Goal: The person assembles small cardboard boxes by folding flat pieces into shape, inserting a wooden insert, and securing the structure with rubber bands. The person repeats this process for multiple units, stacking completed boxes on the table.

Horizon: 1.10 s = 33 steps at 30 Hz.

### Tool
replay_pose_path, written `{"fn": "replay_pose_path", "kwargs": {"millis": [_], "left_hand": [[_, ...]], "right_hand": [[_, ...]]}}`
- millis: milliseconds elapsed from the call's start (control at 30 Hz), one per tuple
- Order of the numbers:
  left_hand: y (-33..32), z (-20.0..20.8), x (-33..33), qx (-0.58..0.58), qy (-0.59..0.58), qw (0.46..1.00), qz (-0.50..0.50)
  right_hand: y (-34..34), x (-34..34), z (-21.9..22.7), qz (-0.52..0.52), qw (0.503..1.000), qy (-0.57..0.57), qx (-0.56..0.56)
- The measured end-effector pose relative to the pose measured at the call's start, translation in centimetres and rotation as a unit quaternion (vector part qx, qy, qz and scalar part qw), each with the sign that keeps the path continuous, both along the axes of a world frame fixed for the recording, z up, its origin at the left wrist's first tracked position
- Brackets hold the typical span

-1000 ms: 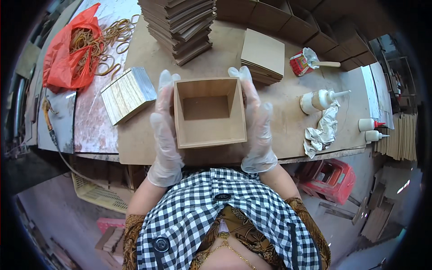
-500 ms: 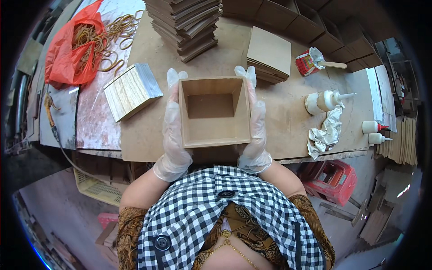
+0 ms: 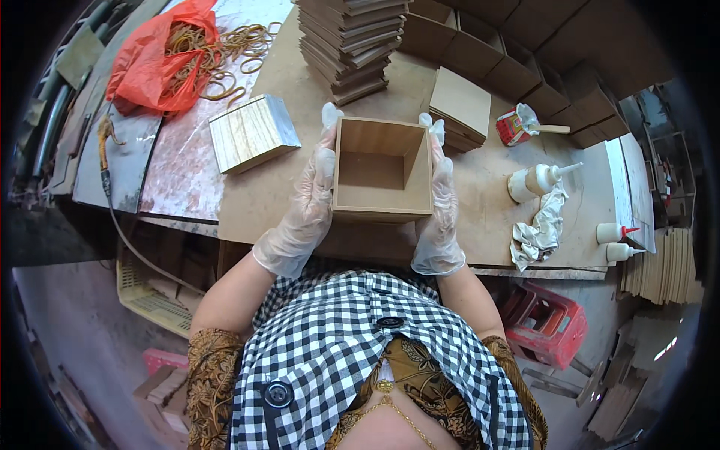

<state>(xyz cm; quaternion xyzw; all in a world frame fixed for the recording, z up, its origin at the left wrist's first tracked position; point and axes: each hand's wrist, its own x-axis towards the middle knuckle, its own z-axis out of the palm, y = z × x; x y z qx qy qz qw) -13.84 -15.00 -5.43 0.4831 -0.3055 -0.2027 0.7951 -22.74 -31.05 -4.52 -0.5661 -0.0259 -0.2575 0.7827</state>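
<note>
Between my two gloved hands I hold a brown fibreboard box (image 3: 384, 211), its open top facing me and its inside bare. My left hand (image 3: 313, 187) presses flat along the left wall, fingers pointing away from me. Against the opposite wall lies my right hand (image 3: 442, 195), matching it. Both wear thin translucent gloves. A wood-grain and silvery block (image 3: 251, 135) rests on the table left of my left hand. Beyond the box rises a tall stack of brown boards (image 3: 349, 52), and a shorter pile of square panels (image 3: 461, 105) lies beyond my right hand.
A red plastic bag (image 3: 154, 75) spills rubber bands (image 3: 232, 56) at the far left. On the right are a glue bottle (image 3: 532, 182), a crumpled cloth (image 3: 540, 232), a tin with a stick (image 3: 516, 125) and two small bottles (image 3: 611, 233). Finished boxes (image 3: 480, 52) line the back.
The box and both hands have shifted right and slightly away from me, still gripping. My view has turned a little, so the table's items appear displaced.
</note>
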Motion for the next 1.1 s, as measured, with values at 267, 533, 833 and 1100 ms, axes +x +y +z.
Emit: {"fn": "replay_pose_path", "kwargs": {"millis": [267,533,833,1100], "left_hand": [[0.3,-1.6,1.4,0.052,-0.034,0.998,-0.001],[2.3,3.0,-0.4,0.073,-0.190,0.979,-0.010],[1.9,1.4,-0.8,0.106,-0.258,0.960,0.015],[2.7,2.9,-1.2,0.170,-0.269,0.948,0.029]], "right_hand": [[-1.1,0.0,-0.6,0.033,0.999,-0.006,0.038],[-1.4,-2.1,2.6,-0.104,0.938,-0.043,-0.328],[-0.5,-2.4,3.0,-0.109,0.831,-0.077,-0.540],[1.5,-3.4,8.3,-0.209,0.618,0.027,-0.758]]}}
